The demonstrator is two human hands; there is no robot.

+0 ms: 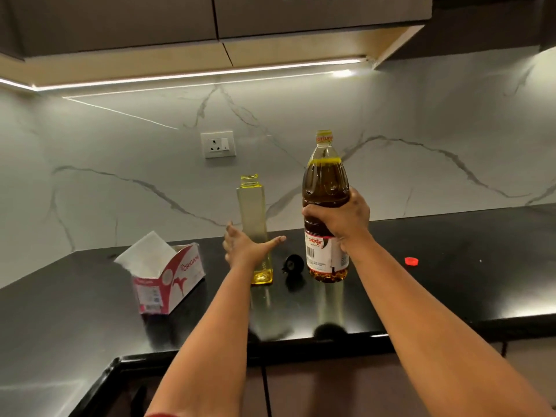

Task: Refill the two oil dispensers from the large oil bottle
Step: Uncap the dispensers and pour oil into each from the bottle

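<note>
large oil bottle: upright, uncapped, dark oil up to the shoulder, base at or just above the surface, mid-depth near the centre
right hand: grip wrapped tight round the bottle's waist, above the label
oil dispenser: square glass, open top, little oil at its bottom, just left of the bottle
left hand: grip spread open, thumb out, at the dispenser's lower body; contact unclear
black spout cap: between dispenser and bottle
red cap: right of bottle
tissue box: toward left edge
</note>
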